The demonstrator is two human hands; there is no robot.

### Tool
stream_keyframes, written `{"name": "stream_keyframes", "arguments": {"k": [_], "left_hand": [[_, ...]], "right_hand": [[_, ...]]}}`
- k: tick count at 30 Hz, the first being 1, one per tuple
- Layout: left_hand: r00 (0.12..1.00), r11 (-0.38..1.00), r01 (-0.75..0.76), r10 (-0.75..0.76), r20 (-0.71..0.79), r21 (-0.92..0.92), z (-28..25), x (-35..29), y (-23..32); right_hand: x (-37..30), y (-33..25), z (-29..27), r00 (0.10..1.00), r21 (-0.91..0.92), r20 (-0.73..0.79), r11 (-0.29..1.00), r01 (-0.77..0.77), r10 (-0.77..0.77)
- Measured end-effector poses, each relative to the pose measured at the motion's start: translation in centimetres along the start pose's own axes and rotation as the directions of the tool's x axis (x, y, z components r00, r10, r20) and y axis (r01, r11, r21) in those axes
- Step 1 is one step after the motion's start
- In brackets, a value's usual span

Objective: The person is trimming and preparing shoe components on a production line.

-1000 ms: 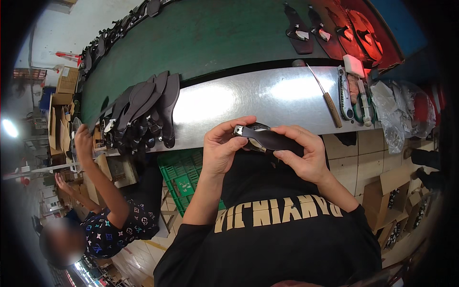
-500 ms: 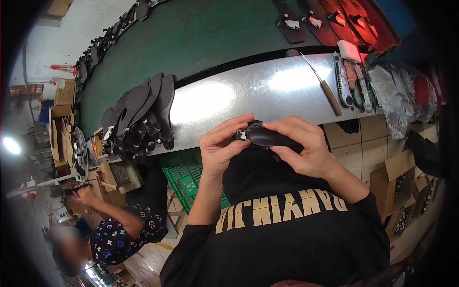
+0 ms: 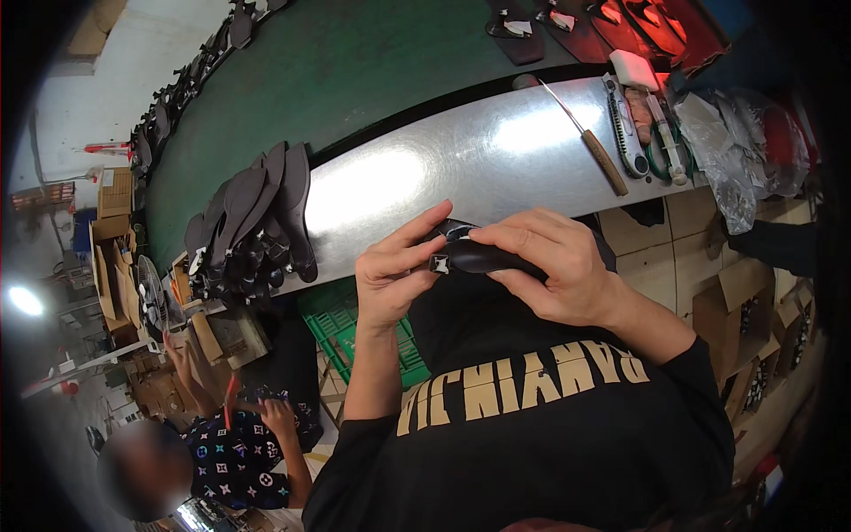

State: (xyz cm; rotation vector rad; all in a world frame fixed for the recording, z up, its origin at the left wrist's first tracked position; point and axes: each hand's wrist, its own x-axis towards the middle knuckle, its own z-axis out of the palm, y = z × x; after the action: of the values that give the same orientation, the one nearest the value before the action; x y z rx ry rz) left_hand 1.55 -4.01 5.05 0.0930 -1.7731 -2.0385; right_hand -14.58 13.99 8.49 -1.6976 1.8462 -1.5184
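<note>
One dark sandal [image 3: 483, 258], silvery fitting [image 3: 440, 264] at its left end: we find it held up in front of the near edge of the metal desk [image 3: 461, 168].
One left hand [image 3: 390, 273]: thumb and fingers pinching the sandal beside the fitting.
One right hand [image 3: 560, 266]: fingers above, thumb below, pinching the sandal's other end.
On the desk, left, we count one heap of dark soles [image 3: 261, 208]; right, one wooden-handled awl [image 3: 605, 162], one utility cutter [image 3: 627, 133], one white block [image 3: 634, 71], clear plastic bags [image 3: 729, 151].
Beyond, one green work surface [image 3: 381, 66], bearing a row of sandals [image 3: 567, 40] under red light.
Below the desk, one green crate [image 3: 335, 330].
Left, we note one co-worker [image 3: 239, 461] in a patterned black top.
</note>
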Motion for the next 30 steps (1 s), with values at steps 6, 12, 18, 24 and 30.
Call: {"name": "stream_keyframes", "arguments": {"k": [6,12,18,24,30], "left_hand": [[1.0,0.999,0.013,-0.013,0.002,0.033,0.5,0.0,0.5],[1.0,0.993,0.015,-0.017,0.014,0.113,0.8,0.0,1.0],[1.0,0.975,-0.02,0.016,0.021,0.223,1.4,0.0,1.2],[0.947,0.95,0.313,-0.313,-0.066,-0.004,2.2,0.2,1.6],[0.909,0.915,0.399,-0.404,-0.105,-0.065,2.3,-0.2,1.0]], "right_hand": [[-0.2,0.0,0.4,1.0,-0.019,-0.017,1.0,0.009,-0.01],[-0.1,-0.2,0.6,1.0,-0.048,-0.007,0.999,0.011,-0.011],[0.1,-0.5,0.6,0.998,-0.059,0.026,0.997,-0.056,0.058],[-0.7,0.7,1.6,0.972,0.061,0.036,0.97,-0.234,0.232],[-0.9,0.9,2.3,0.972,0.043,0.026,0.972,-0.233,0.232]]}}
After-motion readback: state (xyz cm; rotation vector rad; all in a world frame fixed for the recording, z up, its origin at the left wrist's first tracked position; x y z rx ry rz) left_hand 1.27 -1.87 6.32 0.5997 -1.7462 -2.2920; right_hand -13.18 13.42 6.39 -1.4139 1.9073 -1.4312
